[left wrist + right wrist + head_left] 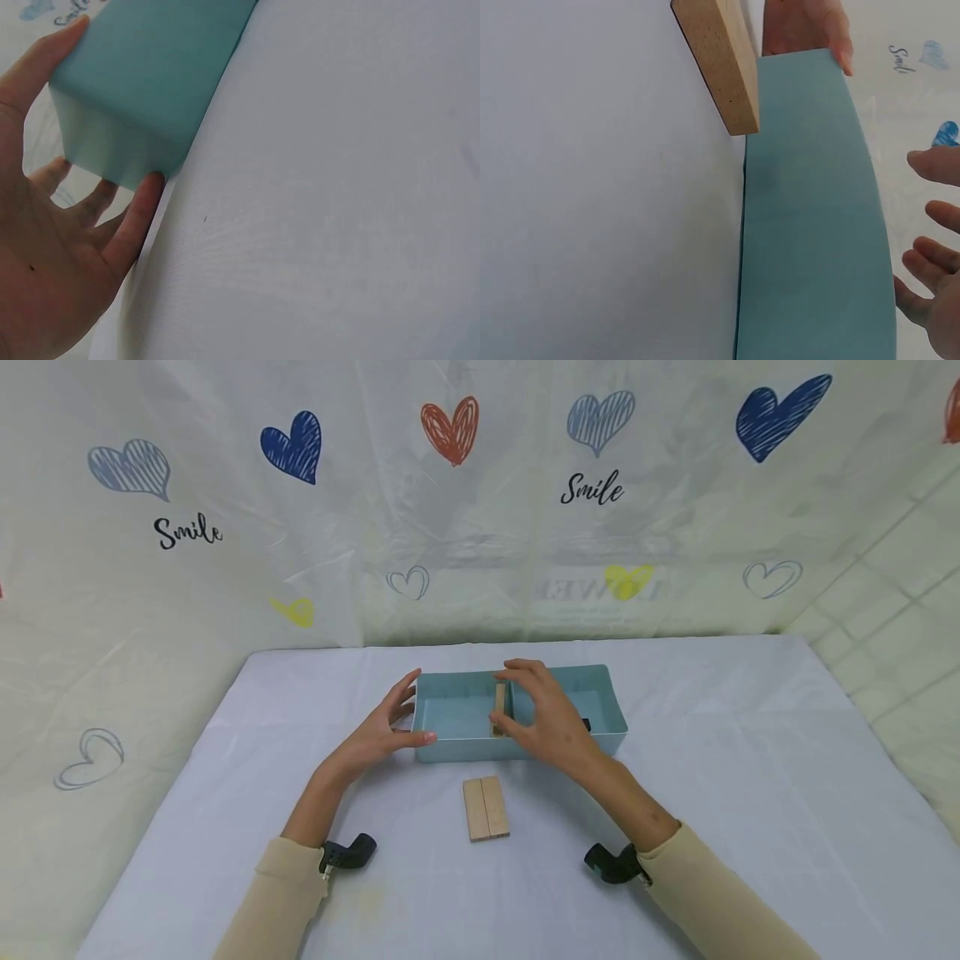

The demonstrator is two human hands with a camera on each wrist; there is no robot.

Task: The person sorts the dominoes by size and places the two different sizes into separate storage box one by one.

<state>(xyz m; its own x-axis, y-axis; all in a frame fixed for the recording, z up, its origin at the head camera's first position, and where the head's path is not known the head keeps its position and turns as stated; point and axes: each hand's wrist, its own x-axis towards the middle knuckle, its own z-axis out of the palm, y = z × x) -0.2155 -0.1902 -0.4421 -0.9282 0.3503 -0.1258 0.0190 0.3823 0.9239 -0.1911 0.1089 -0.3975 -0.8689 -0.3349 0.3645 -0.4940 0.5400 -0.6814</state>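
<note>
A long light-blue box [465,750] stands near the far side of the table, with what looks like a divider across its middle. My left hand [382,731] holds its left end, thumb over the front rim; in the left wrist view the fingers of this hand [82,240] touch the end wall. Inside, a wooden block [500,697] stands beside the divider. Over the box is my right hand [555,722], thumb and fingers spread around the block's two ends. In the right wrist view the fingers of this hand [937,262] are apart; no held thing shows.
Two flat wooden blocks [486,808] lie side by side on the white tablecloth [420,893], in front of the box. A small black item [587,724] shows partly behind the right hand, in the box's right part. A patterned curtain [487,527] hangs behind the table.
</note>
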